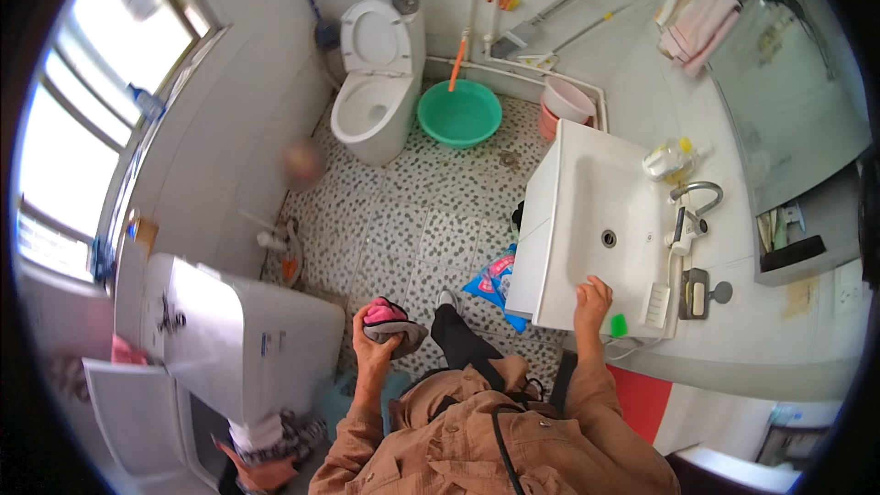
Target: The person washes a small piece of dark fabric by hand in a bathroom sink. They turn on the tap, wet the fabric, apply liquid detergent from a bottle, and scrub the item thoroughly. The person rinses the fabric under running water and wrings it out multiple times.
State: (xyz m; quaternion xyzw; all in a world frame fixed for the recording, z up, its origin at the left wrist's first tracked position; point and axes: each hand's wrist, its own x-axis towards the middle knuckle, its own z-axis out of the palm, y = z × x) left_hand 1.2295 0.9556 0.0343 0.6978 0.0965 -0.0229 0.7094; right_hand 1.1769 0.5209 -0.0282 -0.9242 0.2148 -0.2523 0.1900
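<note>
At the lower centre of the frame, the left hand [371, 356] has its grip closed on a pink-and-grey slipper-like item [401, 330], held above the floor [390, 243] and not yet set down, so its handling looks unfinished. The right hand [594, 304], right of centre, is loosely curled, nothing visible in its grip, beside the white sink [587, 206]. In the upper middle, an orange tube [457, 64] reaches the green basin [460, 115], which shows no contents. At right, a dark soap dish [687, 305] holds a pale bar [698, 299].
</note>
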